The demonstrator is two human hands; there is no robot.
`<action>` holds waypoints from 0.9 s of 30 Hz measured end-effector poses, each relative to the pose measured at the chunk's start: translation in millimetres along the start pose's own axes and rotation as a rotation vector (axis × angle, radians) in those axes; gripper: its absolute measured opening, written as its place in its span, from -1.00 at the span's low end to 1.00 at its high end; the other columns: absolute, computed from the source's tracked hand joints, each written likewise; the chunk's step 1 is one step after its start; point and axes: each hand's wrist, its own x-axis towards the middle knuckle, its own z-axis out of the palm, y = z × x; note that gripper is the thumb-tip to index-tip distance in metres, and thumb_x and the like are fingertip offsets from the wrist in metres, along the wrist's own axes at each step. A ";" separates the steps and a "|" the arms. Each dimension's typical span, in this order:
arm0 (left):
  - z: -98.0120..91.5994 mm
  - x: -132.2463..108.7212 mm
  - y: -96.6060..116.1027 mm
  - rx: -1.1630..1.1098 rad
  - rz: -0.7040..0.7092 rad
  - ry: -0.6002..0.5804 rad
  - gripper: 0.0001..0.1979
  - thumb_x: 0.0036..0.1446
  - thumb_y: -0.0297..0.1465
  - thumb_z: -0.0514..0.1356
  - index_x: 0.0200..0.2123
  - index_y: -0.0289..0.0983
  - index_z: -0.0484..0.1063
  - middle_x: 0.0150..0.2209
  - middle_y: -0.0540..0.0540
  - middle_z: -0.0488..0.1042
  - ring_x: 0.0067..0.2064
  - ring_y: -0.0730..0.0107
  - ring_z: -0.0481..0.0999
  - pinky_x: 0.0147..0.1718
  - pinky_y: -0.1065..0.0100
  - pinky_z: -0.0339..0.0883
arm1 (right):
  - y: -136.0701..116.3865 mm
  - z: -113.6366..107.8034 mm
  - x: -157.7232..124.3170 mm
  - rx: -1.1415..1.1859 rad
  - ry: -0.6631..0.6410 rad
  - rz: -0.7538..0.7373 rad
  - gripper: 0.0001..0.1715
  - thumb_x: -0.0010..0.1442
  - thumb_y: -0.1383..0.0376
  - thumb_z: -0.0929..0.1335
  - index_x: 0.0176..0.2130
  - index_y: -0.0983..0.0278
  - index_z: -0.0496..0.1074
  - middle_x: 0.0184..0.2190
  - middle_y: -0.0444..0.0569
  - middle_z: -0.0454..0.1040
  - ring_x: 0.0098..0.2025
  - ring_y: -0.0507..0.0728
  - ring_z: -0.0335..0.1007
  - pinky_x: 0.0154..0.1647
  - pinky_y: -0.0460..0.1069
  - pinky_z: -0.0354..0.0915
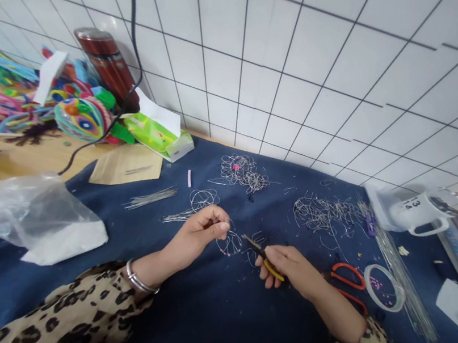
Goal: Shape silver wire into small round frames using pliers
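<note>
Left hand (198, 230) pinching a wire loop (230, 243) on the blue cloth (199, 316); right hand (287, 266) closed around pliers (262, 254), tips pointing left at the loop, just beside it

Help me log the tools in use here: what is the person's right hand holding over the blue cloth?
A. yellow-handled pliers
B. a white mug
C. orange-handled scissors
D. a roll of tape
A: the right hand closes around yellow-handled pliers whose tip points at the wire flower pinched by the left hand.
</note>
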 end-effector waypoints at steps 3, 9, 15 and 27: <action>-1.2 -0.8 0.2 0.034 0.036 -0.062 -0.90 0.13 -0.39 0.15 -0.39 -0.29 0.30 -0.49 0.01 0.32 -0.41 0.46 0.30 -0.37 0.41 0.18 | -0.5 1.5 -0.7 0.121 -0.066 0.039 -0.43 0.20 -0.06 0.13 -0.25 0.35 0.39 -0.47 -0.04 0.44 -0.53 -0.01 0.37 -0.55 -0.13 0.23; -4.2 -0.2 2.3 0.091 0.135 -0.147 -0.94 0.16 -0.43 0.11 -0.36 -0.29 0.28 -0.43 -0.01 0.31 -0.38 0.46 0.31 -0.34 0.39 0.20 | 3.4 0.0 0.5 0.206 -0.133 0.062 -0.43 0.21 -0.05 0.13 -0.26 0.36 0.39 -0.49 -0.03 0.44 -0.54 0.00 0.40 -0.57 -0.14 0.23; -10.6 1.4 8.3 0.216 0.232 -0.256 -0.96 0.16 -0.47 0.11 -0.35 -0.31 0.30 -0.38 -0.06 0.31 -0.32 0.42 0.33 -0.31 0.37 0.22 | 8.7 -3.9 1.4 0.217 -0.175 0.081 -0.42 0.21 -0.05 0.13 -0.27 0.37 0.39 -0.51 -0.02 0.43 -0.56 0.01 0.41 -0.61 -0.15 0.24; -15.2 3.9 10.9 0.379 0.346 -0.440 -0.90 0.14 -0.59 0.08 -0.29 -0.32 0.32 -0.34 -0.10 0.33 -0.28 0.39 0.37 -0.26 0.31 0.26 | 0.4 -6.4 -1.4 0.204 -0.217 0.122 -0.40 0.19 -0.08 0.14 -0.26 0.38 0.39 -0.52 -0.04 0.43 -0.58 -0.01 0.40 -0.61 -0.15 0.25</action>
